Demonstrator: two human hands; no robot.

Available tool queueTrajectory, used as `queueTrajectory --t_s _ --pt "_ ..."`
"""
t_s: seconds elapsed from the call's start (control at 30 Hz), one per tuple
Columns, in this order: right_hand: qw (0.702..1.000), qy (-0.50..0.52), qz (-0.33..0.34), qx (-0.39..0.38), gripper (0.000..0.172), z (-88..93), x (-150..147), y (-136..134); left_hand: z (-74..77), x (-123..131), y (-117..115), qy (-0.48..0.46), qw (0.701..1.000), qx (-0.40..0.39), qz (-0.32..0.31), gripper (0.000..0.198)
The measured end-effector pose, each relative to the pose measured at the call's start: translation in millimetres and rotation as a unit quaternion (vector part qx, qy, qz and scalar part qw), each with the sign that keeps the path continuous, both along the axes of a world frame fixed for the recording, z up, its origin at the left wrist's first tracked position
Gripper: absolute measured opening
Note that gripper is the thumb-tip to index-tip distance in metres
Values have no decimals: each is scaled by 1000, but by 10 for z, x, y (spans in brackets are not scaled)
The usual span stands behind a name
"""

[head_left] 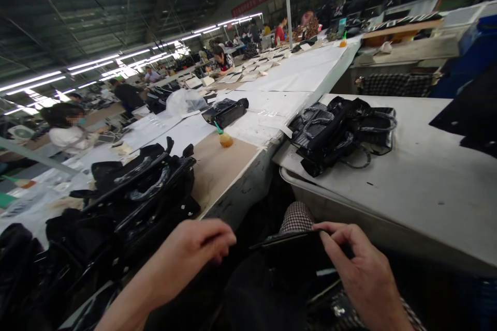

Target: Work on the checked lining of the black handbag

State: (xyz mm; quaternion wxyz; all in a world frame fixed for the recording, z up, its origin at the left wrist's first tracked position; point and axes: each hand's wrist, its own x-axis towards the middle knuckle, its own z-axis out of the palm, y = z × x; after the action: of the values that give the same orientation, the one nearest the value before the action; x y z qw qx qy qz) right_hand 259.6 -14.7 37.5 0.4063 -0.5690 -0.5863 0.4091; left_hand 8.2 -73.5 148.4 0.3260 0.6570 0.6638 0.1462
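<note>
A black handbag (289,264) lies in my lap, dark and partly lost in shadow. My right hand (359,261) pinches the right end of its upper edge between thumb and fingers. To the left of the bag, and apart from it, my left hand (202,245) hovers with its fingers curled together, slightly blurred. Whether anything small is between those fingers cannot be made out. A checked trouser knee (297,216) shows just beyond the bag.
Black handbags (151,186) are heaped on the left bench, near a glue bottle (224,138) with a green nozzle. More black bags (341,132) with wrapped handles lie on the right white table (423,186). Several people sit at benches farther back, including a person in white (68,134).
</note>
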Motion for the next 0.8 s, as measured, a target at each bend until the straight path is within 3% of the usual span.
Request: queueTrajectory --t_s 0.17,0.37,0.63,0.8 --pt "1000 -8 13 10 29 -3 -52 25 108 168 363 9 999 -36 -1 24" --pt "1000 -3 19 -1 31 3 -76 113 16 213 556 11 995 -96 -40 25" --pt "1000 5 13 -1 28 -107 8 214 -367 224 392 22 995 95 -13 12" --pt "999 30 18 -21 30 -86 28 196 -492 224 345 64 975 209 -49 17"
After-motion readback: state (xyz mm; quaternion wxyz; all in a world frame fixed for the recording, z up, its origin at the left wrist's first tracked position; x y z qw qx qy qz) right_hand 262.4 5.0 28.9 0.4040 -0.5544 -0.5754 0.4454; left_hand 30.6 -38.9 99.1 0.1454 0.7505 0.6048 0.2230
